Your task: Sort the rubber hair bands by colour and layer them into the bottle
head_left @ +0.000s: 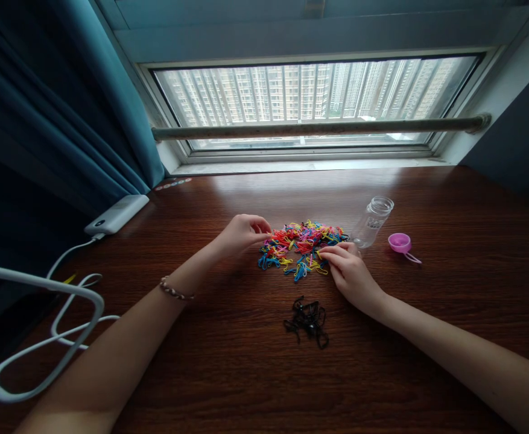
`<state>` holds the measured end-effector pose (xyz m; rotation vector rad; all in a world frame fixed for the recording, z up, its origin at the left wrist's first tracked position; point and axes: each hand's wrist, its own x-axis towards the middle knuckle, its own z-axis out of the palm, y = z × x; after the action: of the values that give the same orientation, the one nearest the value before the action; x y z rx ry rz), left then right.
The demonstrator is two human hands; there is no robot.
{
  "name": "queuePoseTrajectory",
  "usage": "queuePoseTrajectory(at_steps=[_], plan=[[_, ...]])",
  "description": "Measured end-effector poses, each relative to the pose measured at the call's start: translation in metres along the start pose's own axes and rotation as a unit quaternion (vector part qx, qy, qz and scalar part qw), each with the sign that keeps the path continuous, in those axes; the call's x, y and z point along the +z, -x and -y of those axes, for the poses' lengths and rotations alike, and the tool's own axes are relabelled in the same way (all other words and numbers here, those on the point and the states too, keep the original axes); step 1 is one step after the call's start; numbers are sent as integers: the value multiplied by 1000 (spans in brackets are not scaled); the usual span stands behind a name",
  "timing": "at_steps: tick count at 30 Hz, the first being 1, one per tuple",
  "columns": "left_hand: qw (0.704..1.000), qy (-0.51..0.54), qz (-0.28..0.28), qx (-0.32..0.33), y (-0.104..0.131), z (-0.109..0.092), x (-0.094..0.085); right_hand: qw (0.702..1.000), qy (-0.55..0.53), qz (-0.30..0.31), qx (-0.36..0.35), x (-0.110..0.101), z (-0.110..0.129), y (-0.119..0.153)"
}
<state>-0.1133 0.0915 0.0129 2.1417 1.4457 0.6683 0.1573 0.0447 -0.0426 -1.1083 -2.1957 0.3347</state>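
A loose heap of small coloured rubber hair bands (307,241) in red, pink, yellow and blue lies on the brown wooden table. At its left edge is my left hand (245,233), with thumb and fingers pinched together among the bands; what lies between the tips is hidden. My right hand (352,274) reaches in from the right, its fingertips closed on a yellow rubber band (319,255) at the heap's edge. Nearer to me lies a separate small pile of black rubber bands (308,321), with neither hand touching it.
A clear open jar (373,222) stands tilted in view behind my right hand. Beside it rests a pink cap (400,243) with a loop. At left are a white power bank (118,215), its white cable (42,274) and a blue curtain (74,90). A window is behind.
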Motion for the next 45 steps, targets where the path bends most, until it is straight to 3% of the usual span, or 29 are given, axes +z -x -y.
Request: queuePoseTrajectory(at_steps=[4,8,15,20,23,28,32,35,39,45], plan=[[996,26,77,-36,-3,17,3,1000,18,-5,2,1,-1,0],[995,47,86,-16,-3,17,13,1000,12,7,2,1,-1,0],[999,31,11,-30,-4,17,14,997,-53,12,-59,-4,4,-2],[998,14,-43,-53,-5,22,12,999,-34,-31,-18,-3,1,-1],[996,-32,-68,-48,-5,24,12,1000,-19,-24,7,0,-1,0],[988,-113,-104,-6,-4,28,19,1000,-10,1,1,0,-1,0],[983,-114,-124,75,-5,27,28,1000,-11,2,-6,0,-1,0],[982,-108,-78,135,-4,27,37,1000,-22,-12,-5,-1,1,0],[984,-111,-13,140,-2,27,44,996,-70,-53,8,-3,6,0],[984,-17,-14,174,-6,29,40,989,-119,-82,-10,-8,14,0]])
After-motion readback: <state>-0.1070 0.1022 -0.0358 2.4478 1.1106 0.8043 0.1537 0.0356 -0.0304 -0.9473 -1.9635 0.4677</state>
